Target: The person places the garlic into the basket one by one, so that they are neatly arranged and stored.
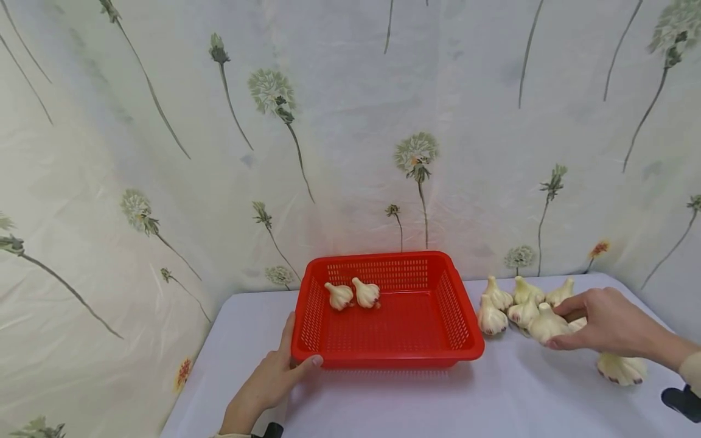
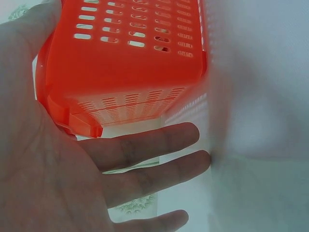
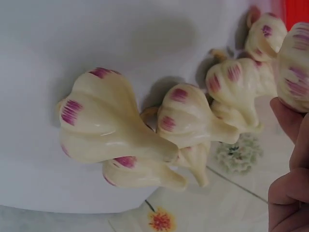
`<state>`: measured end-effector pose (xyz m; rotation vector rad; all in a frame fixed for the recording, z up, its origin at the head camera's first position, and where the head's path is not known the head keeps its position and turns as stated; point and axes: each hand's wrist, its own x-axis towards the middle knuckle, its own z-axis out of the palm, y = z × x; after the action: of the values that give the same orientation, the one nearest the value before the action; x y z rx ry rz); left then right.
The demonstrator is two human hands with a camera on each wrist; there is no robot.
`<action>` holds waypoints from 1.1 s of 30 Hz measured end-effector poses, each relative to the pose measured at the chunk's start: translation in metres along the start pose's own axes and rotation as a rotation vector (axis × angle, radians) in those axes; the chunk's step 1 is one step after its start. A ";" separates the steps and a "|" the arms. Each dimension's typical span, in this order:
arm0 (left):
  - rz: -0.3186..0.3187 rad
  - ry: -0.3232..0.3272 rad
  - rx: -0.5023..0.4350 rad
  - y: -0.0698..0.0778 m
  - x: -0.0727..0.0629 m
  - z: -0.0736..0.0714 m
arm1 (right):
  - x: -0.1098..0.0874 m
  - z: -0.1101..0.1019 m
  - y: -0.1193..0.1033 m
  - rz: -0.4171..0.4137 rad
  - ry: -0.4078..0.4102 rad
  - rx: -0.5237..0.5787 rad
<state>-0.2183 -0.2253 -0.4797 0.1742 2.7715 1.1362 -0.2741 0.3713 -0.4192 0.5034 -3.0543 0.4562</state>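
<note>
My right hand (image 1: 608, 322) pinches a white garlic bulb (image 1: 547, 325) between thumb and fingers, stem pointing up, over the right side of the table. In the right wrist view the held garlic bulb (image 3: 295, 67) shows purple streaks at the image's right edge. Behind it lies a pile of garlic bulbs (image 1: 524, 313). My left hand (image 1: 268, 377) rests at the near-left corner of a red plastic basket (image 1: 383, 354), thumb along the rim. Its other fingers (image 2: 145, 145) extend straight beside the basket wall. Two garlic bulbs (image 1: 366, 293) lie inside the basket, toward its back left.
One garlic bulb (image 1: 621, 368) lies apart, nearer the front, below my right wrist. A white-covered table (image 1: 383, 404) holds everything. Behind and to the left hangs a dandelion-patterned cloth (image 1: 339, 152), right up against the table's back edge.
</note>
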 end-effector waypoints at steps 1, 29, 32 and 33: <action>0.001 0.000 0.001 0.000 0.000 0.000 | 0.001 0.000 -0.001 -0.001 0.005 0.002; 0.021 0.019 0.033 -0.002 0.000 0.000 | 0.042 -0.018 -0.041 -0.040 0.048 0.089; 0.015 0.016 0.033 -0.003 0.000 0.000 | 0.047 -0.020 -0.045 -0.052 0.057 0.089; 0.013 0.015 0.032 -0.003 0.000 0.000 | 0.049 -0.020 -0.047 -0.057 0.060 0.091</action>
<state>-0.2181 -0.2273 -0.4814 0.1885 2.8074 1.1009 -0.3064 0.3192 -0.3834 0.5665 -2.9637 0.5996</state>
